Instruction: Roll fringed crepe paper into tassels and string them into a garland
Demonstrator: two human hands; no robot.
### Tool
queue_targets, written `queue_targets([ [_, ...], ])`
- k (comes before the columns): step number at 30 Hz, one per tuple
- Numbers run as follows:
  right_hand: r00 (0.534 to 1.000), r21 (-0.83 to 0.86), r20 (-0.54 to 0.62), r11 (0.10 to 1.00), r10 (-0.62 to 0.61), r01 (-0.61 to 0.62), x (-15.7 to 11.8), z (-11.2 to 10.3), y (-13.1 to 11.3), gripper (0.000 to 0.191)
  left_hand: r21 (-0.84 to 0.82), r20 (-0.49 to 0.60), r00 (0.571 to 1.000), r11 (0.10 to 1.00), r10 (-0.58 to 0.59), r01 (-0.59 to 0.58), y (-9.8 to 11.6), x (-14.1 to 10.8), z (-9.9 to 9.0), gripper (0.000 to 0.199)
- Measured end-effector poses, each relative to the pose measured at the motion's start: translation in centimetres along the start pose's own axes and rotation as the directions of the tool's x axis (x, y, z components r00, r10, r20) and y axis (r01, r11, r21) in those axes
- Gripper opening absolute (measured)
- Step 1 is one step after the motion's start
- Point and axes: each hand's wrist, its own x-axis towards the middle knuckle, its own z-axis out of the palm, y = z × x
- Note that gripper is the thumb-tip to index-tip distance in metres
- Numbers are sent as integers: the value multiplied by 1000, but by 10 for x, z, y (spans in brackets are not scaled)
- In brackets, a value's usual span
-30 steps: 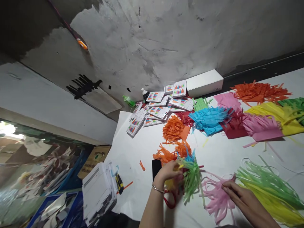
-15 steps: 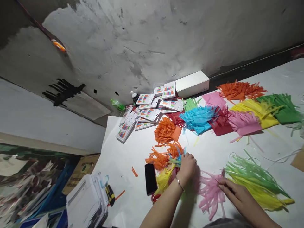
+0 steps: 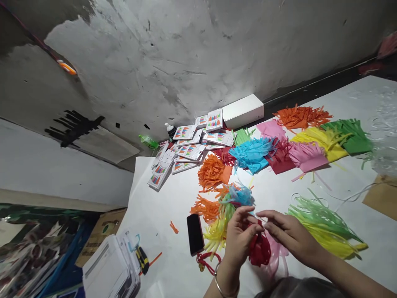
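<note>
A red paper tassel (image 3: 259, 249) hangs between my two hands, above the white table. My left hand (image 3: 238, 238), with a bangle at its wrist, curls its fingers and thumb at the tassel's top. From the other side, the bent fingertips of my right hand (image 3: 290, 234) meet the same top end; the exact grip is partly hidden. Under my right hand lies a pink tassel (image 3: 277, 258), partly covered. Left of my hands sits a bunch of tassels: a yellow one (image 3: 215, 231), an orange one (image 3: 204, 207) and a light blue one (image 3: 240, 194).
A phone (image 3: 195, 234) and a red cord (image 3: 206, 260) lie left of my hands. Green and yellow strips (image 3: 322, 229) lie at right. Fringed paper bundles (image 3: 254, 155) and printed packs (image 3: 189, 151) line the back. A yellow-black cutter (image 3: 142, 260) is at the left edge.
My right hand has left the pink tassel and moved left to meet my left hand. A red tassel now shows between them. My left hand has come down from the bunch.
</note>
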Motion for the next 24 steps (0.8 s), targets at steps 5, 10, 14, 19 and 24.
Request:
queue_targets([
  [5,998,116,39,992,40,-45,-1,5,-3,32,-112,-17,996,990,-83,80,-10,-16,10,41],
  [10,987,124,-91,985,130,-119,-12,8,7,36,-63,-79,982,984,-170,166,-18,-33,15,32],
  [14,981,143,-98,978,170,-155,-20,8,3,40,-40,-178,976,992,-122,117,-22,-37,16,32],
  [19,998,25,-38,998,56,-56,-23,1,-2,35,23,-72,988,990,-139,141,-22,-42,19,32],
  [24,986,42,-95,991,134,-130,-28,1,5,37,-109,-44,981,977,-189,184,-23,-45,20,32],
])
